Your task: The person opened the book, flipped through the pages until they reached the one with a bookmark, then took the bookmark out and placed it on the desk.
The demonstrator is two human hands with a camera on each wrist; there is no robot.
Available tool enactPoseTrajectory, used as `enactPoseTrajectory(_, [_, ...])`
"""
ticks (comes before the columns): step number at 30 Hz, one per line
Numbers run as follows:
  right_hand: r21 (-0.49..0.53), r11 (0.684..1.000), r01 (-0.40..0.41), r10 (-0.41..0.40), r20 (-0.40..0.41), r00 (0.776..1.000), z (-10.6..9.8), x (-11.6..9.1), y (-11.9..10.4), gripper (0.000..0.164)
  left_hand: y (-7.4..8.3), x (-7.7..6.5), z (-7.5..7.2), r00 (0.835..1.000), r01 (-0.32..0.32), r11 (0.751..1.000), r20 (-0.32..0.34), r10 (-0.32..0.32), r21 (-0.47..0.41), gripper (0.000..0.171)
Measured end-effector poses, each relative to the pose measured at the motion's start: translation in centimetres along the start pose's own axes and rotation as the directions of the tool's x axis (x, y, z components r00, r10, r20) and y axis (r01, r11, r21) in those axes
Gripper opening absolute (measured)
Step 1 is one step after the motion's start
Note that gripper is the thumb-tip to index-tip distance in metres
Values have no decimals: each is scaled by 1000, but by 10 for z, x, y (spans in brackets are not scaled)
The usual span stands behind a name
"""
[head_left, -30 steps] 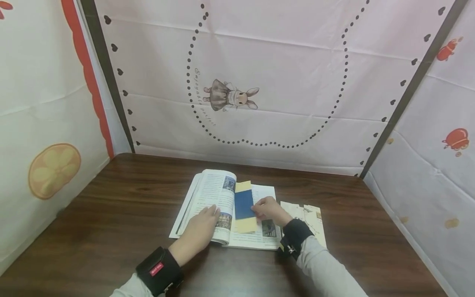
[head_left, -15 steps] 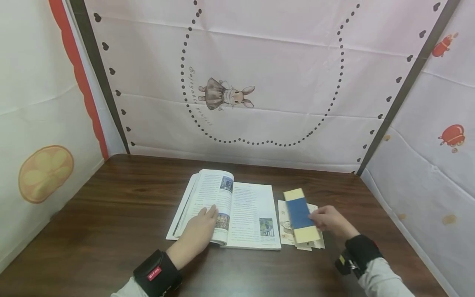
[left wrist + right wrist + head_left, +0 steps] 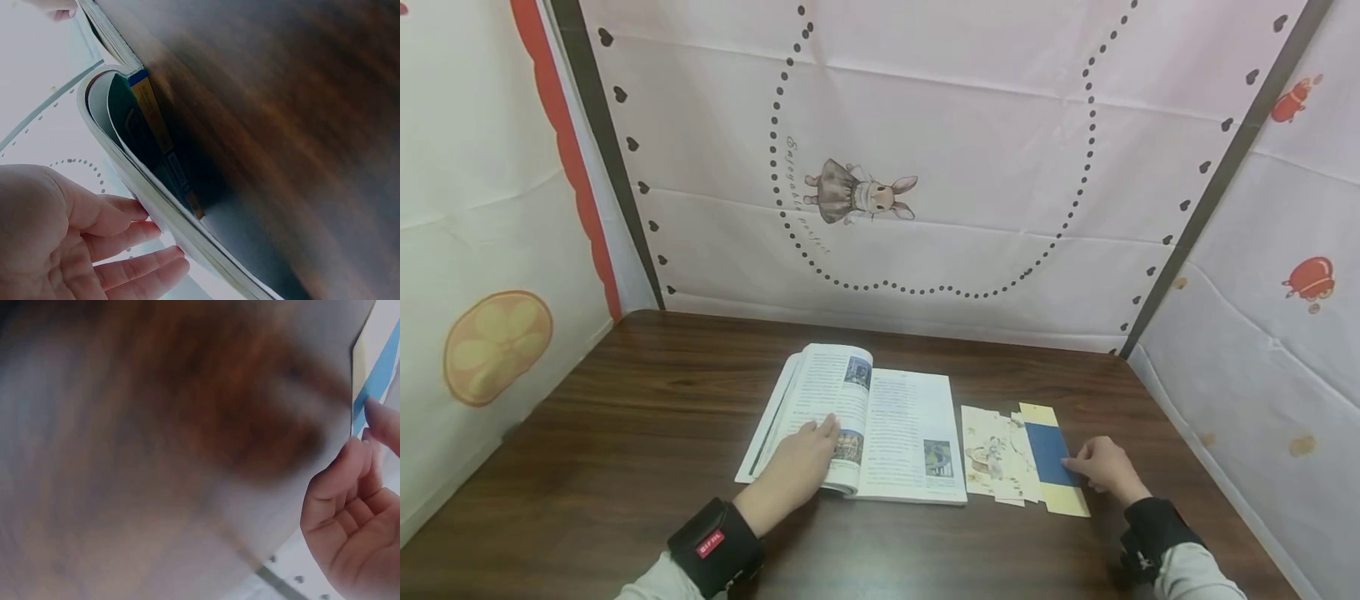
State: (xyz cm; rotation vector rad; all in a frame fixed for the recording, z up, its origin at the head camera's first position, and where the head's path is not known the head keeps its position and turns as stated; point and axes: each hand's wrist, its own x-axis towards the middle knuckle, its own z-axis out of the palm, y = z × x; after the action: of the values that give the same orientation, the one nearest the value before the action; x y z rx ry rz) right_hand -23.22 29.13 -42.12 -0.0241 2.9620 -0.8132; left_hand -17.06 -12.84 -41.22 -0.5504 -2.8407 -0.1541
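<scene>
Card (image 3: 1049, 454) moved rightward, right hand (image 3: 1103, 468) pinching it, left hand (image 3: 801, 458) straight-fingered on book (image 3: 897, 429).

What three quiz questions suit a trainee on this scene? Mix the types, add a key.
1. Multiple choice: what colour is the middle band of the card pinched in the right grip?
A) red
B) blue
C) green

2. True or false: the left grip rests on the left-hand side of the open book.

3. Short answer: what lies between the book and that card?

Key:
1. B
2. True
3. The pale patterned papers
</scene>
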Motion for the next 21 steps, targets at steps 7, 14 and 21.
enactPoseTrajectory(7, [-193, 972, 136, -140, -6, 990, 0, -1, -31, 19, 1, 0, 0, 1000, -8, 1000, -2, 8, 16, 35])
enactPoseTrajectory(14, [-187, 791, 583, -554, 187, 811, 29, -16, -96, 20, 0, -4, -1, 1000, 5, 1000, -1, -5, 22, 35])
enactPoseTrajectory(21, [-279, 726, 628, -519, 376, 768, 55, -26, -139, 73, 2, -3, 0, 1000, -10, 1000, -2, 10, 29, 35])
